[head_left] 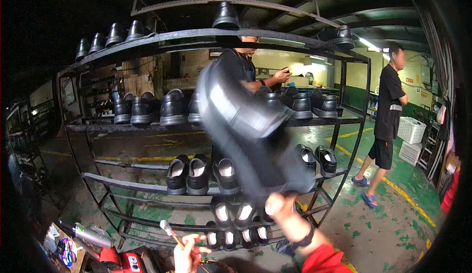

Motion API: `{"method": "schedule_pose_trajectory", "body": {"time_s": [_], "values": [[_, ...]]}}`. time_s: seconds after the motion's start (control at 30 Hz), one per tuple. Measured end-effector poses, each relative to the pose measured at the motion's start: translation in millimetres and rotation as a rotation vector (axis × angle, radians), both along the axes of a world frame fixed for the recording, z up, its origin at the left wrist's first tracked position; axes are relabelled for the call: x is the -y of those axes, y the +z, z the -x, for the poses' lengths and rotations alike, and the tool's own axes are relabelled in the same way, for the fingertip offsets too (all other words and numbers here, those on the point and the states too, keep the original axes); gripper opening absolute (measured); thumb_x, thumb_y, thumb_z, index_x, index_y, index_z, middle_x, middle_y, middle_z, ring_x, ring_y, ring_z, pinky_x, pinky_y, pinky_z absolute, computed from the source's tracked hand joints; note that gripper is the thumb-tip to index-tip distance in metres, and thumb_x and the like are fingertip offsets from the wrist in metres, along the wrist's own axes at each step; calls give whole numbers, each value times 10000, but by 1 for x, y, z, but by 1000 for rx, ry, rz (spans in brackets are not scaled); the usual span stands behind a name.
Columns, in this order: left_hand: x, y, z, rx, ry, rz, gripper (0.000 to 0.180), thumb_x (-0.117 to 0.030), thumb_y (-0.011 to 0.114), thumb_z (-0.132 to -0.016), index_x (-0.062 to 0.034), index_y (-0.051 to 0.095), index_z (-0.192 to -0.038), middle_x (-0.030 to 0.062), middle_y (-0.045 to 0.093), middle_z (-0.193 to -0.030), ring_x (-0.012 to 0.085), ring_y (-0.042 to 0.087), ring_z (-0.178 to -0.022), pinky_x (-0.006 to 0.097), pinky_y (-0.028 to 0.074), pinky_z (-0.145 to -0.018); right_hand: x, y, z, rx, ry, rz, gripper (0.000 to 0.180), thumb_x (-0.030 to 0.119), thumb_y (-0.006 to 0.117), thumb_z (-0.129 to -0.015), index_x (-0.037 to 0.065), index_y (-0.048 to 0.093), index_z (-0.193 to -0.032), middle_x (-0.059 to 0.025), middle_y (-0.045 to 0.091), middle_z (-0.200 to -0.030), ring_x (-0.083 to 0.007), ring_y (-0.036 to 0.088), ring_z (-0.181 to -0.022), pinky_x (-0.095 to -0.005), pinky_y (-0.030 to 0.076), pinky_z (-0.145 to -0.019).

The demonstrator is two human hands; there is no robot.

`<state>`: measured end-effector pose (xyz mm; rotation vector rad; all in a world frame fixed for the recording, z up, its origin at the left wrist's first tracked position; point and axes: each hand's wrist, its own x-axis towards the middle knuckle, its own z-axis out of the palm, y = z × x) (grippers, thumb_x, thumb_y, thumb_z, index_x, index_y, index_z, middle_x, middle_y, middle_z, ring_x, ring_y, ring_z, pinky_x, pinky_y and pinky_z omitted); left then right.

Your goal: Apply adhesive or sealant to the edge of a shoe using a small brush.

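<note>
A black shoe [250,130], blurred, is held up in the air in front of the metal rack [216,39], its sole turned toward the camera and its toe pointing up and to the left. The right hand [281,206] grips it from below at the heel end, fingers closed around it, a dark watch [306,237] on the wrist above a red sleeve [322,260]. Lower and to the left, the left hand [187,256] pinches a thin brush [172,233] between closed fingers, its pale tip pointing up and to the left, well apart from the shoe. Rows of black shoes [189,174] fill the rack's tiers behind. Beyond the rack, one person in black [246,69] stands at it, and another [388,111] stands on the green floor [393,224] to the right.
</note>
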<state>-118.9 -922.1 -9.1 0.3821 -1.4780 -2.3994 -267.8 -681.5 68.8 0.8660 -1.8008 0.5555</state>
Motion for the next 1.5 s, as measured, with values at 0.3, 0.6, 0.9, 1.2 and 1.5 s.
{"method": "schedule_pose_trajectory", "body": {"time_s": [0.3, 0.6, 0.9, 1.2, 1.5], "values": [[-23, -42, 45, 49, -94, -95, 199, -215, 598, -890, -58, 617, -1010, -37, 395, -520, 78, 402, -384, 222, 329, -361, -57, 361, 162, -126, 248, 744, 915, 449, 796, -632, 30, 383, -1333, -204, 529, -1243, -300, 505, -1163, -376, 385, -984], [-29, -73, 54, 60, -170, -64, 190, -179, 519, -925, -37, 585, -1033, 48, 645, -805, 57, 384, -387, 191, 259, -329, -53, 398, 207, 61, -296, 732, 894, 697, 543, -725, 135, 333, -1388, -190, 461, -1337, -326, 435, -1242, -437, 323, -1014], [-18, -85, 44, 71, -239, -80, 205, -129, 532, -898, -2, 582, -1051, 61, 630, -783, 65, 396, -411, 192, 282, -343, 76, 383, 190, -482, -100, 297, 579, 357, 621, -784, 127, 448, -1286, -134, 478, -1292, -307, 479, -1172, -427, 389, -986], [1, -95, 25, 119, -220, -65, 195, -172, 504, -926, -26, 609, -1003, 26, 616, -717, 51, 367, -390, 193, 256, -331, 80, 397, 192, -820, -549, 580, 565, 352, 658, -701, 127, 498, -1195, -149, 413, -1309, -347, 331, -1247, -545, 242, -1016], [-8, -100, 30, 135, -300, -55, 198, -168, 505, -926, -13, 600, -1004, 44, 632, -750, 52, 374, -408, 186, 274, -360, -49, 402, 203, -44, -542, 652, 867, 561, 688, -679, 191, 332, -1378, -190, 498, -1252, -383, 516, -1119, -454, 439, -906]]}}
